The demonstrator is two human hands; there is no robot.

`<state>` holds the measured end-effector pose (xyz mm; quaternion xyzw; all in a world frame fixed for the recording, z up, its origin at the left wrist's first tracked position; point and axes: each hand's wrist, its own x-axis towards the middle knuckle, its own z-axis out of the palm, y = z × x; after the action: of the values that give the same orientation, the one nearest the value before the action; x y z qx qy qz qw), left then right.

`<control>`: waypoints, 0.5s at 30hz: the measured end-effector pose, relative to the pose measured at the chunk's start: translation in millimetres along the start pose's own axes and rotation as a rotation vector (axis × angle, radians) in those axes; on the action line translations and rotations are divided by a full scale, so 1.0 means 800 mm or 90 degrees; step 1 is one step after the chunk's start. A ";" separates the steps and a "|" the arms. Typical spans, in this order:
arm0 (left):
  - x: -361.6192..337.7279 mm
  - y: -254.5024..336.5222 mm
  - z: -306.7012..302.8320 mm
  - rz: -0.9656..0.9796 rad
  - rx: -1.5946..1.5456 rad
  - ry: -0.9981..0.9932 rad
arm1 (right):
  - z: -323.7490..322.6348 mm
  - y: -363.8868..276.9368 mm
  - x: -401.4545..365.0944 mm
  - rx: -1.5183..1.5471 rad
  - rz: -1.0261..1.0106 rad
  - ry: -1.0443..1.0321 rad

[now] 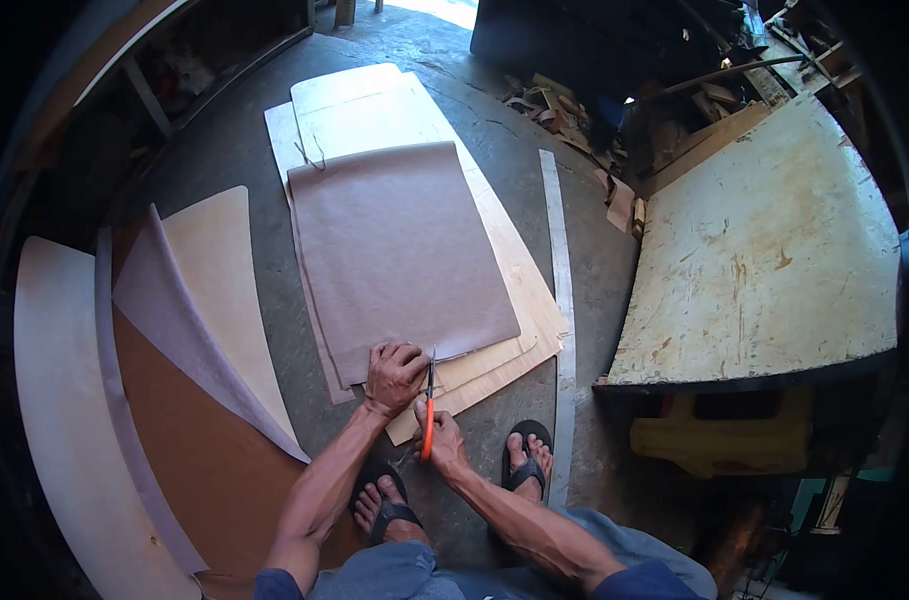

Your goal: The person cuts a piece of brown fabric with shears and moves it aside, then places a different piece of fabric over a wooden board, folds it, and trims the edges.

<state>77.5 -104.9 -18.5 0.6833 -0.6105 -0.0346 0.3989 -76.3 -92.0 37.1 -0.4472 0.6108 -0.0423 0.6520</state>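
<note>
A mauve-brown sheet of leather-like material [404,250], layered or folded, lies over pale plywood panels [519,280] on the floor. My left hand [394,376] grips the near edge of this sheet with bent fingers; its fingertips partly hide what they pinch. Just to its right, my right hand [441,437] is closed around the orange handles of a pair of scissors [428,430]. The blades point away from me, against the sheet's near edge beside my left fingers. Whether they are parted is hard to make out.
On the left lie more plywood pieces [54,340] and a large brown sheet [189,430] with its purplish underside folded over. A long metal straightedge [559,270] rests right of the panels. Further right stands a worn whitish table [754,260], with a yellow object [719,435] beneath. Scraps [564,110] lie behind.
</note>
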 end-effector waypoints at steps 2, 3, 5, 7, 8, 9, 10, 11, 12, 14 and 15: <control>-0.001 0.001 0.000 0.000 -0.002 0.000 | 0.002 0.003 0.000 -0.041 -0.004 0.021; -0.001 0.001 0.000 0.000 0.001 0.002 | 0.002 0.000 -0.003 -0.041 -0.003 0.021; 0.000 0.001 0.000 0.000 0.004 0.005 | 0.001 -0.005 -0.008 -0.032 -0.005 0.010; 0.000 0.002 0.001 -0.017 -0.010 0.015 | 0.001 0.001 -0.013 0.001 -0.015 0.020; 0.001 0.002 0.002 -0.016 -0.010 0.017 | 0.000 0.003 -0.016 0.035 -0.027 0.030; 0.001 0.003 0.002 -0.026 -0.017 0.022 | -0.003 0.010 -0.016 0.033 -0.028 0.030; 0.001 0.003 0.003 -0.036 -0.023 0.028 | -0.008 0.017 -0.017 0.083 -0.025 0.068; 0.002 0.003 0.003 -0.037 -0.023 0.032 | -0.013 0.024 -0.018 0.132 -0.022 0.105; 0.002 0.004 0.003 -0.044 -0.014 0.024 | -0.021 0.028 -0.023 0.130 -0.023 0.105; 0.001 0.006 0.001 -0.052 -0.004 0.016 | -0.038 0.036 -0.030 0.125 -0.023 0.091; 0.001 0.006 0.002 -0.047 0.004 0.008 | -0.043 0.036 -0.031 0.124 -0.024 0.090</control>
<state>72.9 -105.6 -16.3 0.7067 -0.5829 -0.0431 0.3987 -125.3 -78.4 42.4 -0.3895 0.6394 -0.1449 0.6469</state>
